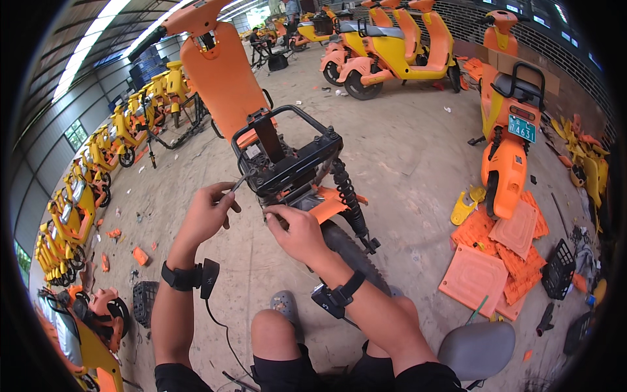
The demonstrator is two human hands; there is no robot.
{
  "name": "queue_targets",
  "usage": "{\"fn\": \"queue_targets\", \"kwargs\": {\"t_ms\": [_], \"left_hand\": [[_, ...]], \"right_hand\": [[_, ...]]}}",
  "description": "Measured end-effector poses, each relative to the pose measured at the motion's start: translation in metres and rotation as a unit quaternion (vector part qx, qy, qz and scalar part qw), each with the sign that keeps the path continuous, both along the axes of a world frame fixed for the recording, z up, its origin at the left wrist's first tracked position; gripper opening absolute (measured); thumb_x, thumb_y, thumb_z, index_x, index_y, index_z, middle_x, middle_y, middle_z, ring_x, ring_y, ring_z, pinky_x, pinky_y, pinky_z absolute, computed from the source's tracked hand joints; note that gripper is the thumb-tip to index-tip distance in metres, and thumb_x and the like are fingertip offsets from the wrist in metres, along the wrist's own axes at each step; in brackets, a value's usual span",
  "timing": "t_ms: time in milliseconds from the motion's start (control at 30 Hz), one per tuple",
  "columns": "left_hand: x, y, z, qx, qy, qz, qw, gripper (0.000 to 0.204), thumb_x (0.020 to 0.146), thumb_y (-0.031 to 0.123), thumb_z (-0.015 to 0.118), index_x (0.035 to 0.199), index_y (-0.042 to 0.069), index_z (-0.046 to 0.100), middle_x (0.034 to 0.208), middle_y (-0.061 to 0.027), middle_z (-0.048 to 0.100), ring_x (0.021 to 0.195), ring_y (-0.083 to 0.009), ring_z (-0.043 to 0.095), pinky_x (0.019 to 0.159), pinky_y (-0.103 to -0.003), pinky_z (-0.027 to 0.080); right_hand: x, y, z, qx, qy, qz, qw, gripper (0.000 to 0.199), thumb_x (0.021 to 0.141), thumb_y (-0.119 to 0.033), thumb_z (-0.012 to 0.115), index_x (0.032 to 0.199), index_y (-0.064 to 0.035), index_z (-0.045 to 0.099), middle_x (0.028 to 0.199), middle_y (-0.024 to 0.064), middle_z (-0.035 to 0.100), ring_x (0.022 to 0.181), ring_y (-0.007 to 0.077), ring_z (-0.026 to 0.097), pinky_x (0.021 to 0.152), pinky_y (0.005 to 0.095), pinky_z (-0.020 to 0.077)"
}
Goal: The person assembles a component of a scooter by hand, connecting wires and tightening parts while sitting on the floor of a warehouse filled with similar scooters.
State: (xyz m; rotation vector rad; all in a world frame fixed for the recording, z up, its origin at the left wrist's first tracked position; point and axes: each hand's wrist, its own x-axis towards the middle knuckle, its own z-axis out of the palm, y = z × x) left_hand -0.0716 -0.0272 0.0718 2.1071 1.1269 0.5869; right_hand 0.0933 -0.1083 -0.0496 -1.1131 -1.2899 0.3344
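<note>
Head view: I'm seeing the partly stripped scooter standing just beyond both hands, its orange panel rising on the far side and its black rear rack facing near. Left hand is hovering near-left of the rack; I'm reading its grip as pinching a slim grey tool, which is pointing at the rack's left corner. Whether the tip is touching there, I can't tell. Right hand is sitting just below the rack, fingers bending in toward the frame; its grip is hiding whatever lies between thumb and fingers, so I can't tell if it's pinching anything. Shock absorber is hanging at the rack's right, an orange fender piece is showing left of it, and the rear tyre is standing below, partly behind the right forearm.

Both wrists are wearing black straps. Near right, a grey seat is resting low; beyond it orange panels are lying piled on the floor, a black crate sitting to their right. Far right, an orange-and-yellow scooter is standing; more scooters are lining the left side and far end.
</note>
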Motion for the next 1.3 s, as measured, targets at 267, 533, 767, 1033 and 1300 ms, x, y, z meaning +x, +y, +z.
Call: {"fn": "queue_targets", "kwargs": {"t_ms": [267, 533, 767, 1033, 1300], "left_hand": [[0.001, -0.017, -0.002, -0.201, -0.166, -0.001, 0.965, 0.036, 0.102, 0.009, 0.047, 0.135, -0.007, 0.049, 0.089, -0.0118, 0.068, 0.061, -0.0154, 0.061, 0.051, -0.027, 0.046], [0.013, -0.041, -0.006, -0.265, -0.301, 0.042, 0.915, 0.045, 0.104, 0.03, 0.049, 0.14, 0.004, 0.048, 0.103, -0.011, 0.068, 0.088, -0.0177, 0.065, 0.073, -0.032, 0.053], [0.029, -0.057, -0.016, -0.333, -0.377, -0.03, 0.864, 0.063, 0.103, 0.046, 0.048, 0.151, 0.008, 0.034, 0.127, -0.0149, 0.06, 0.113, -0.022, 0.059, 0.094, -0.035, 0.05], [0.038, -0.068, -0.073, -0.378, -0.544, 0.005, 0.749, 0.056, 0.104, 0.044, 0.044, 0.147, 0.009, 0.039, 0.133, -0.0166, 0.058, 0.122, -0.0254, 0.055, 0.105, -0.038, 0.044], [-0.004, -0.191, -0.196, -0.641, -0.397, 0.231, 0.615, 0.052, 0.106, 0.033, 0.031, 0.149, 0.004, 0.029, 0.14, -0.0228, 0.051, 0.125, -0.0325, 0.054, 0.102, -0.048, 0.043]], "right_hand": [[-0.007, -0.007, 0.005, 0.018, 0.024, 0.012, 0.999, 0.024, 0.09, -0.019, 0.067, 0.109, -0.0053, 0.069, 0.086, 0.0109, 0.071, 0.066, 0.0237, 0.067, 0.062, 0.0353, 0.0532], [-0.026, -0.013, 0.016, 0.131, -0.092, -0.001, 0.987, 0.045, 0.084, -0.02, 0.076, 0.125, -0.0061, 0.064, 0.08, 0.0064, 0.066, 0.053, 0.015, 0.059, 0.052, 0.0278, 0.0491], [-0.032, -0.011, 0.024, 0.193, -0.067, -0.019, 0.979, 0.027, 0.081, -0.013, 0.077, 0.104, -0.0028, 0.067, 0.08, 0.0095, 0.068, 0.053, 0.0194, 0.061, 0.051, 0.0302, 0.0486], [-0.018, -0.013, 0.027, 0.215, -0.101, -0.068, 0.969, 0.021, 0.076, -0.011, 0.079, 0.093, -0.0032, 0.069, 0.074, 0.0067, 0.066, 0.051, 0.0171, 0.06, 0.049, 0.0286, 0.048], [0.001, -0.018, 0.036, 0.243, -0.093, -0.117, 0.959, 0.018, 0.071, -0.001, 0.076, 0.088, -0.0057, 0.068, 0.067, 0.0035, 0.062, 0.048, 0.0173, 0.055, 0.048, 0.0285, 0.0451]]}}
